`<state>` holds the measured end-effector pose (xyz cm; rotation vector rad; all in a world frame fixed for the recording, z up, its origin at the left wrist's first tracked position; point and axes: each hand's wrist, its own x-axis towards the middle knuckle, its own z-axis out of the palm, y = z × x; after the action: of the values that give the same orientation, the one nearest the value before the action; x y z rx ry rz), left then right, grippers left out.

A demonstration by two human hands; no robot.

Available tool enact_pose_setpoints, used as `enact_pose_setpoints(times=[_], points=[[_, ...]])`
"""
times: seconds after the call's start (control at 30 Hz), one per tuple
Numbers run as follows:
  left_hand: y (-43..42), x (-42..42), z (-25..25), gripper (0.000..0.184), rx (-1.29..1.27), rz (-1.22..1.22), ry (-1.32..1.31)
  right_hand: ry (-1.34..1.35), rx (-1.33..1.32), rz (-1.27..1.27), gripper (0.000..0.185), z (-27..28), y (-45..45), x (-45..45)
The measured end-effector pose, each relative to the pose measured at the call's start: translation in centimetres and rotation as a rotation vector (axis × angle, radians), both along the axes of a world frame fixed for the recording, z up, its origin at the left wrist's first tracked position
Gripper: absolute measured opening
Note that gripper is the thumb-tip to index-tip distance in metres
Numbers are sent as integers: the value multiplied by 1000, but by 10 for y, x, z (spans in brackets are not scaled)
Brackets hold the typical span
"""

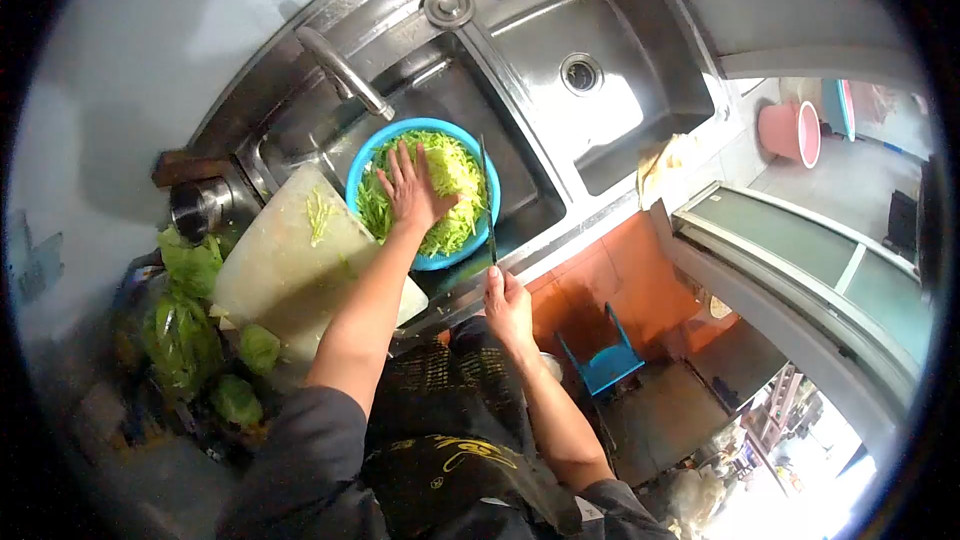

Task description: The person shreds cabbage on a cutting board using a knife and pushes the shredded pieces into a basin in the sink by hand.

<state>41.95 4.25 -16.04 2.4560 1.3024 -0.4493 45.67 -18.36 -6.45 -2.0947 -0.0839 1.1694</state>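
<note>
A blue round basket (488,208) full of shredded green vegetable (452,165) stands over the left sink basin. My left hand (412,190) lies on the shreds with its fingers spread. In my right hand (508,308), closed round the handle, is a knife (488,210), its blade pointing away from me along the basket's right side. A white cutting board (290,275) lies tilted left of the basket, with a few green shreds (318,217) on it.
A faucet (345,70) reaches over the left basin. The right basin (570,125) is beyond a divider. Leafy greens (185,340) in plastic lie at the left. A metal pot (198,208), a blue stool (608,365) and a pink bucket (790,133) are in view.
</note>
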Motion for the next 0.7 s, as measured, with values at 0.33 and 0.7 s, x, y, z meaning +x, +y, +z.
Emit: enact_pose_setpoints(times=[0.33, 0.7], points=[[11, -73, 74, 80, 212, -45, -459, 76, 64, 11, 50, 24, -14, -4], [-9, -92, 62, 68, 135, 15, -752, 126, 56, -21, 44, 45, -25, -12]])
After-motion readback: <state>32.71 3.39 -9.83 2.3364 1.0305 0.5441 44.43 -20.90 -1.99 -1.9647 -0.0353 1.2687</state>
